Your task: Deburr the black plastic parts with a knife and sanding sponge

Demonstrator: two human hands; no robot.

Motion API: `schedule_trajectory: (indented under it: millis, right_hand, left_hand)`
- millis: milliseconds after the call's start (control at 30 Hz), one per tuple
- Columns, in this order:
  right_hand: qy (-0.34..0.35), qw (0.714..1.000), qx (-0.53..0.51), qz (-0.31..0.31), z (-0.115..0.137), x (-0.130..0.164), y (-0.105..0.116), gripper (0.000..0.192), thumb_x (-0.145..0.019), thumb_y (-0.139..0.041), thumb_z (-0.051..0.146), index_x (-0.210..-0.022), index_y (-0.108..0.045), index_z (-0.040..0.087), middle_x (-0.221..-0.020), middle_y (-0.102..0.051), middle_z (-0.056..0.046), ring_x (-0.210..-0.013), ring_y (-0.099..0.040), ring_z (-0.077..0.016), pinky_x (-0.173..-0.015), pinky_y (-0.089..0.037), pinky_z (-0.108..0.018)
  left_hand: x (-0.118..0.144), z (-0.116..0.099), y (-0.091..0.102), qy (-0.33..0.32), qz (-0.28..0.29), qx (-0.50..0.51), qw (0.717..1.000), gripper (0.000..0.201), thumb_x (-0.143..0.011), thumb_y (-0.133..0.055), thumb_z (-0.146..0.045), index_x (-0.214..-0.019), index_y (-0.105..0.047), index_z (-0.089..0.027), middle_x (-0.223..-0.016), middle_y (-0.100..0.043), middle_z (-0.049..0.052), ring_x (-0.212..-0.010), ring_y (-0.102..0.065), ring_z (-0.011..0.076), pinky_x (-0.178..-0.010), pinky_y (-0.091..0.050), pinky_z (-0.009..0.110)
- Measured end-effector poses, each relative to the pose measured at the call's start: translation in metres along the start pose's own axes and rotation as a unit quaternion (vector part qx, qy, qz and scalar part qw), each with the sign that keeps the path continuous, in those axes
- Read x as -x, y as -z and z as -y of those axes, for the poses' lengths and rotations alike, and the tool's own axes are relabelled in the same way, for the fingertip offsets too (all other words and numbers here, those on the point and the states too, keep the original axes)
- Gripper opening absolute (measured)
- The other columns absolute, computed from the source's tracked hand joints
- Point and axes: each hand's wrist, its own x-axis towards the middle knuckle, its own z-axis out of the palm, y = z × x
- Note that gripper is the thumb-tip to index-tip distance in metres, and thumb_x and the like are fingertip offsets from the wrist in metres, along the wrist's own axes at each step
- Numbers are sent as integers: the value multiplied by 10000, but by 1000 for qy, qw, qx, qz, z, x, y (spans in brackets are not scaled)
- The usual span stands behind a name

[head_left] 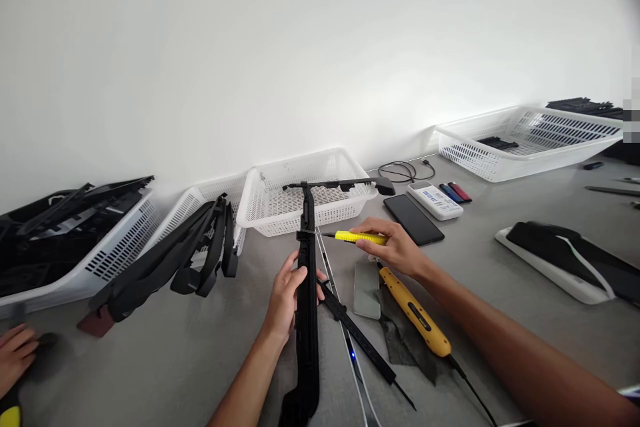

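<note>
My left hand (287, 292) grips a long black plastic part (307, 320) that runs from the table's near edge up to a crossbar (334, 184) over a basket. My right hand (395, 247) holds a small yellow-handled knife (359, 237), its tip touching the black part at mid-length. A second, thinner black strip (361, 340) lies on the table just right of the part. A yellow electric screwdriver (416, 312) with a black cable rests under my right wrist, on a dark cloth (400, 340).
White mesh baskets line the wall: one (265, 213) behind the part, one (530, 140) at the far right, one holding black parts (65, 240) at left. A phone (413, 219), white device (434, 200) and lighters (455, 192) lie centre right. Another person's hand (15, 353) is at the left edge.
</note>
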Motion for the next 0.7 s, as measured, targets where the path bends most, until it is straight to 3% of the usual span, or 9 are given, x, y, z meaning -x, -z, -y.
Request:
schedule_trajectory:
  millis: [267, 500, 700]
  right_hand:
    - [-46, 993, -66, 87, 2, 2, -3, 356, -971, -696, 528, -1095, -809, 214, -1020, -767, -67, -898, -657, -232, -777, -480, -326]
    - [-100, 985, -100, 99, 4, 2, -1, 454, -986, -615, 594, -975, -789, 175, -755, -671, -24, -625, -505, -154, -578, -366, -284]
    - [-62, 996, -54, 37, 2, 1, -5, 359, -978, -665, 531, -1052, -784, 200, -983, -758, -63, -863, -652, -227, -771, -490, -329]
  left_hand:
    - [1, -2, -1, -13, -5, 10, 1000, 572, -900, -754, -452, -1340, -534, -159, -894, -794, 73, -549, -666, 155, -511, -501, 262]
    - [2, -5, -5, -12, -10, 6, 1000, 611, -885, -765, -483, -1336, -523, -150, -832, -778, 57, -535, -652, 152, -505, -487, 257]
    - [0, -2, -1, -22, -14, 2, 1000, 560, -906, -748, -459, -1326, -536, -155, -839, -776, 55, -530, -638, 147, -506, -500, 262]
